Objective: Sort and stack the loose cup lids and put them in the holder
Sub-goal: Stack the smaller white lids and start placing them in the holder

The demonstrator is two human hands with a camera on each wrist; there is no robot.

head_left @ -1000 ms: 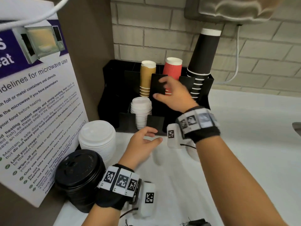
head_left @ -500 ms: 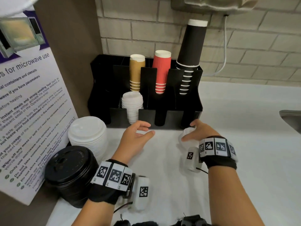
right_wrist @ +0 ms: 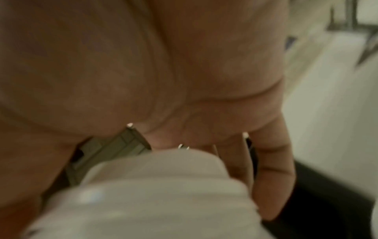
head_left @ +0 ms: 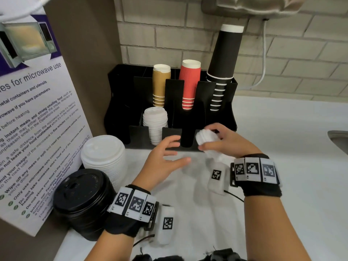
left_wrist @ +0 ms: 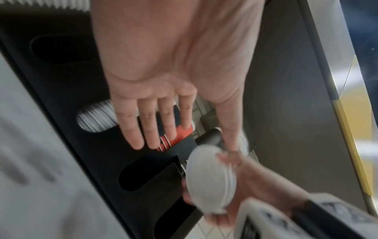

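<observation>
- The right hand has its grip closed round a short stack of small white lids, thumb below and fingers curled over the top; the stack is tilted and off the desk.
- In the left wrist view the same small white lids show a round face turned toward the camera, with fingertips of the right hand on their rim.
- In the right wrist view the small white lids fill the lower part, blurred, with fingers beside them.
- The held stack hangs just in front of the black holder, near its front wall and to the right of a dark front slot.
- The left hand hovers just left of the lids with its grip open, fingers spread and relaxed, holding nothing; the left hand shows its palm in its wrist view.
- In the holder, a front slot carries a stack of white lids; behind stand upturned tan cups, red cups and tall black cups.
- On the desk left of the holder sits a stack of large white lids, and nearer, touching it, a stack of black lids.
- A microwave-use notice leans at the far left.
- A brick wall lies behind the holder.
</observation>
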